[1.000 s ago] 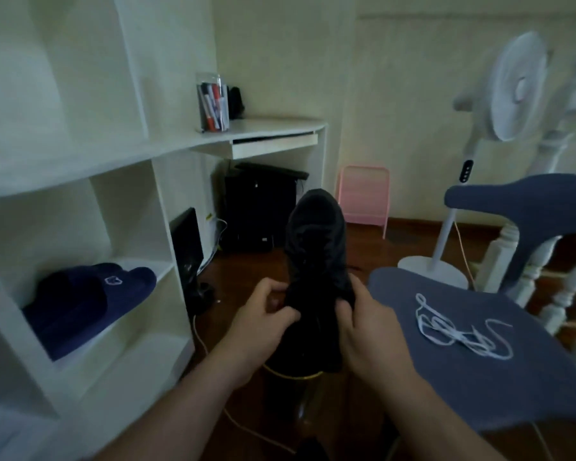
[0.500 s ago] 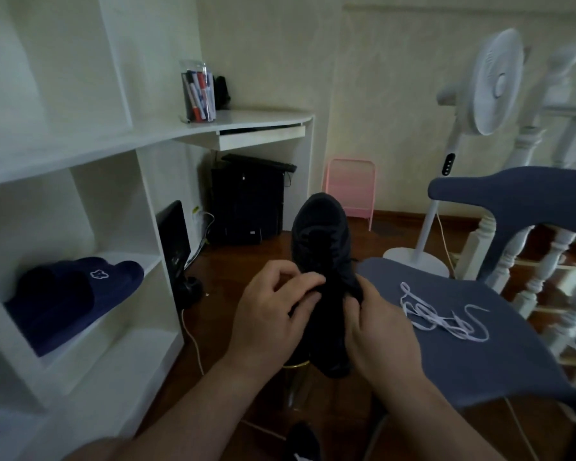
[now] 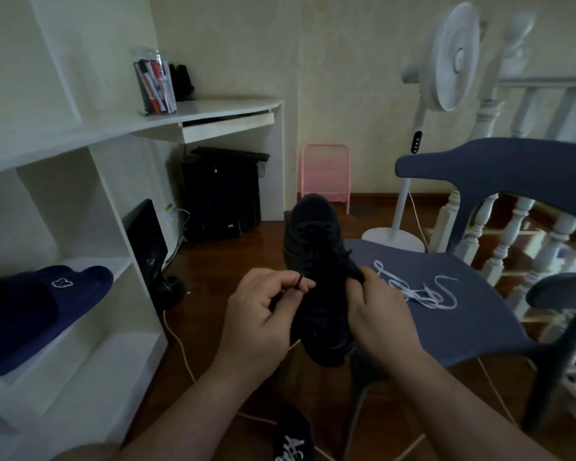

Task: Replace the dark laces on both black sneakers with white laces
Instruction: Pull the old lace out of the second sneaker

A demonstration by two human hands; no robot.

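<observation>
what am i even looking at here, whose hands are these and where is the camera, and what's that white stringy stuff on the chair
There is no machine here: these are a person's two bare hands, seen from a camera worn on their head that looks forward and down. There is only this one view.

The right hand grips a black sneaker, held up with its toe pointing away. The left hand pinches the end of the sneaker's dark lace between its fingers.

The white stringy stuff is a loose white lace lying on the seat of the blue chair to the right.

Another black sneaker, with white lacing visible, sits on the floor at the bottom edge. On the left, a white shelf holds navy slippers.
</observation>
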